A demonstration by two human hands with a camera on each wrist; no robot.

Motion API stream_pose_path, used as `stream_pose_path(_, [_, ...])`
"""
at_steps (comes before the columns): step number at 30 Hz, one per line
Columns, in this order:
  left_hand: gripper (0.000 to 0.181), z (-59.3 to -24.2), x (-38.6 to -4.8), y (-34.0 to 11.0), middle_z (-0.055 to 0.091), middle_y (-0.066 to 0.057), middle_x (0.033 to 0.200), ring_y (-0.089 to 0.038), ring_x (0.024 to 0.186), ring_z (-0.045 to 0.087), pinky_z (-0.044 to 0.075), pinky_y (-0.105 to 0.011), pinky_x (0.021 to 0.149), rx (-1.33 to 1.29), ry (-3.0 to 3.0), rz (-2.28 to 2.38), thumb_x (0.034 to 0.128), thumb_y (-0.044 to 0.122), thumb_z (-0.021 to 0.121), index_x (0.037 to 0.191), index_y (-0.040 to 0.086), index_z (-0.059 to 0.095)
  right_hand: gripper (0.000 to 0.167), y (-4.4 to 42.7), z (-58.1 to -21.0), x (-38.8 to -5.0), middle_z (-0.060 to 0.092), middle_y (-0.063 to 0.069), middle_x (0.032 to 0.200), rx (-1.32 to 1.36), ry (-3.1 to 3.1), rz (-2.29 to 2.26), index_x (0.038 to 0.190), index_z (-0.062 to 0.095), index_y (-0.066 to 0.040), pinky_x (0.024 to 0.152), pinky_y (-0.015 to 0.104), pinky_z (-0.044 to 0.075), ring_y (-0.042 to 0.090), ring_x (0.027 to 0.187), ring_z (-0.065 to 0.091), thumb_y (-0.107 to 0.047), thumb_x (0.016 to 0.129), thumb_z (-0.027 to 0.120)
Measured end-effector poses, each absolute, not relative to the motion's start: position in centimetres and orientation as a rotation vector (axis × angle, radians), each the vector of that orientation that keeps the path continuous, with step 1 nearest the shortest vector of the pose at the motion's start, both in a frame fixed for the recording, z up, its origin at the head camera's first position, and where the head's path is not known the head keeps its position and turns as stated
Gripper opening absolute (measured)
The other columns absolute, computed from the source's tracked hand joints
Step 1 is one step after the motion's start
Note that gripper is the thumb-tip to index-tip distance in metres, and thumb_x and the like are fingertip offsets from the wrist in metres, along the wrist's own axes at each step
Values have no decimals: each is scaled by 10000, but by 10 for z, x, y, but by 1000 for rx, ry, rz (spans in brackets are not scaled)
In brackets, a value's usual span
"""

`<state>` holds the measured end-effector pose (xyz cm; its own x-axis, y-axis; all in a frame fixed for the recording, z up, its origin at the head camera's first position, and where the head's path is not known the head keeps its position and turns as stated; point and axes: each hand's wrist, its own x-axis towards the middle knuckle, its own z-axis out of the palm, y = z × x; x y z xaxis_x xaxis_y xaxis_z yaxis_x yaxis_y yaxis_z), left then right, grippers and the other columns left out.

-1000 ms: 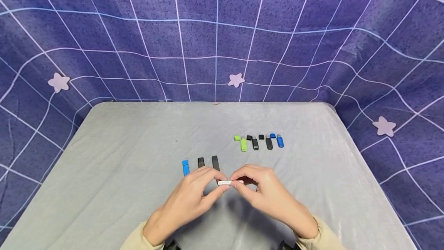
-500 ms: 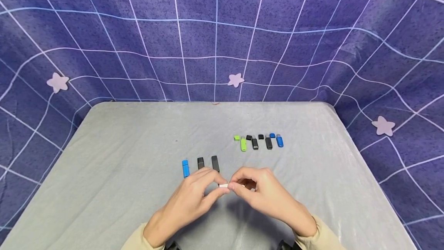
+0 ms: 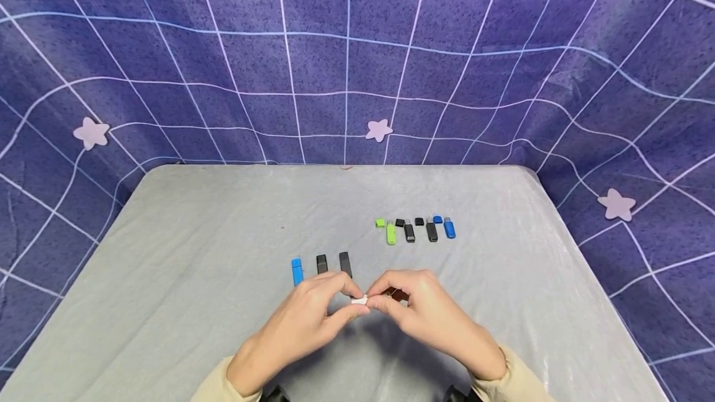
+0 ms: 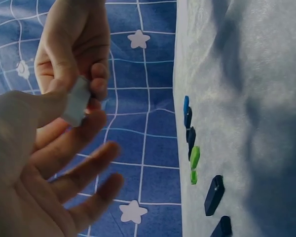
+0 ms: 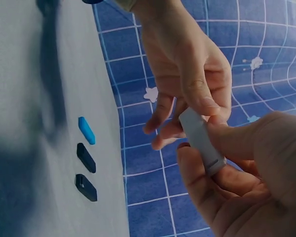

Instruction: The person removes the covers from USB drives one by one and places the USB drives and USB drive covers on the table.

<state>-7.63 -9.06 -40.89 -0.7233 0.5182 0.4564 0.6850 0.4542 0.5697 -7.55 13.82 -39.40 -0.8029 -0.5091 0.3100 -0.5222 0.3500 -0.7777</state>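
A white USB flash drive (image 3: 359,300) is held above the table between both hands. My left hand (image 3: 310,312) pinches one end between thumb and index finger, its other fingers spread loosely in the left wrist view. Gripping the other end are the thumb and curled fingers of my right hand (image 3: 427,312). In the right wrist view the flash drive (image 5: 202,143) shows a plain pale face, partly covered by fingertips. Just beyond the left hand lie a blue flash drive (image 3: 297,272), a black one (image 3: 321,263) and a longer dark one (image 3: 345,263).
Farther right on the grey-covered table (image 3: 195,234) several uncapped flash drives form a row: a green one (image 3: 391,234), black ones including this one (image 3: 432,231), and a blue one (image 3: 449,228). Their caps lie beside them. A purple grid-patterned curtain (image 3: 318,67) surrounds the table.
The white flash drive has turned in the fingers, and less of it shows on the right. The right hand has shifted slightly left and down. The drives on the table stay put.
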Motion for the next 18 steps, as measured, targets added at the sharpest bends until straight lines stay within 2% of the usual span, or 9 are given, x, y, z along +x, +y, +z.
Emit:
stream_pose_path(3, [219, -406, -77, -90, 736, 127, 990, -14, 927, 679, 574, -258, 797, -1026, -2602, -1049, 915, 370, 773, 1059, 209, 739, 57, 138, -397, -77, 765, -67, 890, 1007, -2529, 1468, 916, 762, -197, 691, 214, 556, 1, 782, 640, -143, 933, 757])
stream_pose_path(6, [227, -404, -78, -89, 740, 126, 997, -20, 916, 673, 572, -262, 790, -1053, -2686, -935, 931, 383, 749, 1082, 214, 756, 66, 138, -399, -79, 773, -34, 919, 1049, -2470, 1438, 895, 752, -159, 717, 200, 571, 20, 819, 671, -97, 914, 766])
stream_pose_path(13, [181, -402, -78, -89, 742, 132, 950, -43, 917, 694, 575, -286, 812, -1116, -2664, -851, 985, 377, 684, 997, 216, 763, 59, 135, -400, -80, 777, -3, 931, 1133, -2391, 1361, 910, 750, -105, 746, 147, 557, 43, 828, 696, -79, 881, 794])
stream_pose_path(18, [221, -404, -78, -89, 684, 183, 847, -8, 815, 636, 534, -295, 772, -1128, -2643, -746, 999, 436, 633, 910, 247, 706, 89, 136, -401, -81, 779, 9, 945, 1176, -2417, 1290, 935, 750, -76, 754, 114, 541, 28, 819, 683, -57, 867, 803])
